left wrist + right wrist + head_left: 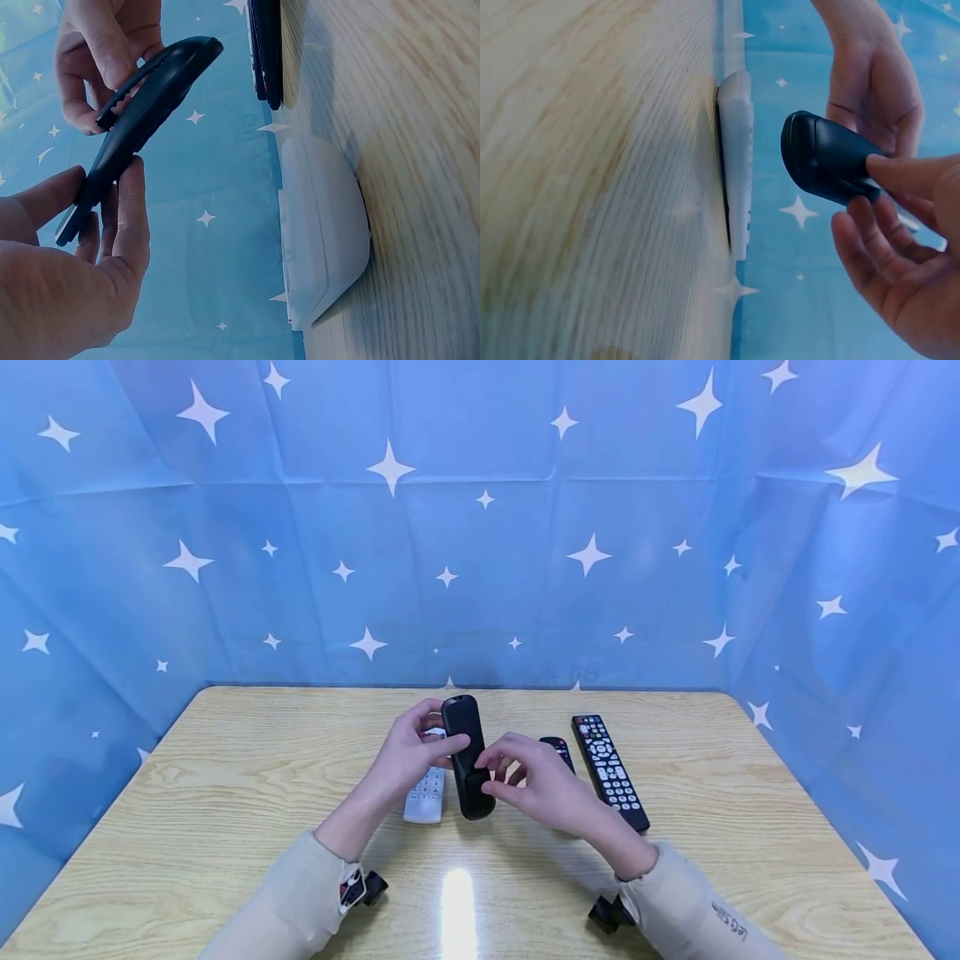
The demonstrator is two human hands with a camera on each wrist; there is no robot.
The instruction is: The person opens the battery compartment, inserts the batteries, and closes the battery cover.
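Note:
Above the table, my left hand [405, 752] grips a black remote control [463, 735] between thumb and fingers, its plain back facing up. In the left wrist view, the battery cover [110, 114] stands tilted away from the remote's back at one end. My right hand [547, 785] pinches that cover with thumb and fingertips at the remote's near end. The right wrist view shows the rounded end of the remote, with the right thumb and fingers at its edge. Whether batteries lie inside is hidden.
A white remote [425, 800] lies on the wooden table [247, 793], partly behind the left hand. To the right lies a long black remote [611, 772] with white buttons. Beside it, another black remote [558, 748] is mostly covered by the right hand. A blue starred curtain [480, 543] surrounds the table.

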